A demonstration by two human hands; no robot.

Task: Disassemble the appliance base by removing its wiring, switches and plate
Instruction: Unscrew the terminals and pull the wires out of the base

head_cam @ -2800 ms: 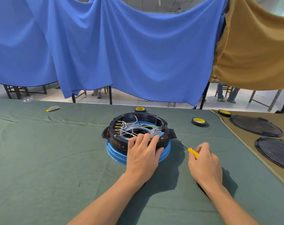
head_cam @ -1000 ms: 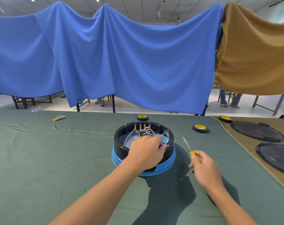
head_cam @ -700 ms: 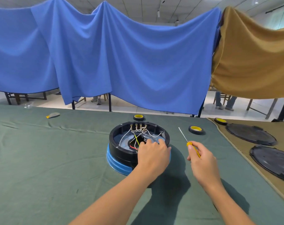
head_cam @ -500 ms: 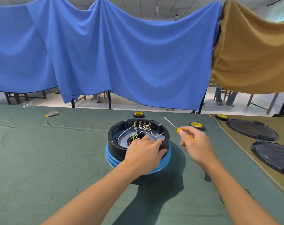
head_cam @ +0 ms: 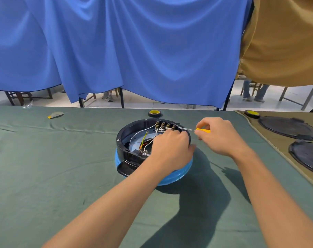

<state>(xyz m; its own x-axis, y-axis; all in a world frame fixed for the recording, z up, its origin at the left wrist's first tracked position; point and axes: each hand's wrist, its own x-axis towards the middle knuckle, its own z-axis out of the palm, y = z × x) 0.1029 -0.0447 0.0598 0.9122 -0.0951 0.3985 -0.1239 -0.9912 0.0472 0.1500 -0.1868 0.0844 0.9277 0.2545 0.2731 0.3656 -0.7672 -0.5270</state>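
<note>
Your table [head_cam: 44, 176] is covered with a green cloth [head_cam: 84, 151], creased in a long ridge across the far left. The base [head_cam: 177, 175] sits on it near the middle, open side up, a black ring over a blue bottom. Just beyond it, near the far edge, lies a tape roll [head_cam: 154, 113] with a yellow core. Far left you have a small grey-and-yellow scrap [head_cam: 55, 114], and behind it at the edge something clear [head_cam: 27, 105], too small to tell. To your right a tan cloth [head_cam: 282, 143] takes over; on it lie a second roll [head_cam: 252, 114], a far disc [head_cam: 288, 127] and a near disc [head_cam: 308, 156], both black.
</note>
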